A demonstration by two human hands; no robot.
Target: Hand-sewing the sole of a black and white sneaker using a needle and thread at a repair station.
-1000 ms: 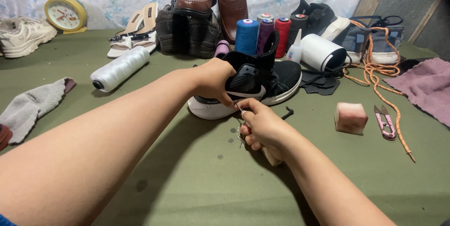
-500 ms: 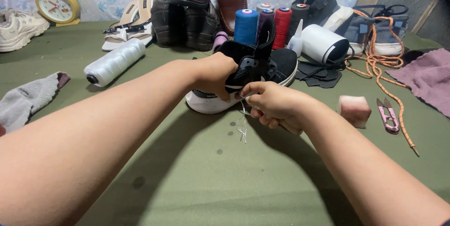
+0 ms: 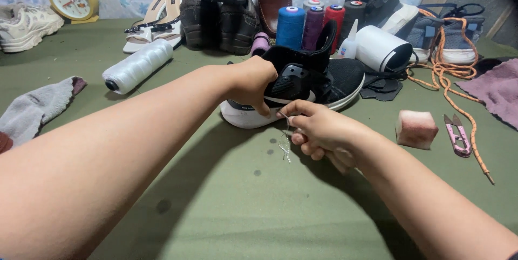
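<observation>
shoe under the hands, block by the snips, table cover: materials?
Black shoe: looks like knit mesh upper, matte, with a smooth white rubbery sole. Pink block: probably sponge or foam, porous, worn top. Green table cover: seemingly matte felt-like cloth, stained with dark spots.

The scene is lit evenly by soft, moderately bright light from above. Broad, soft-edged shadows are cast on the green desk (image 3: 226, 206) beneath both forearms and under the black sneaker (image 3: 318, 79). No harsh glare is seen. The near left forearm is stretched by wide-angle distortion and slightly softened; the centre is rendered sharply.
</observation>
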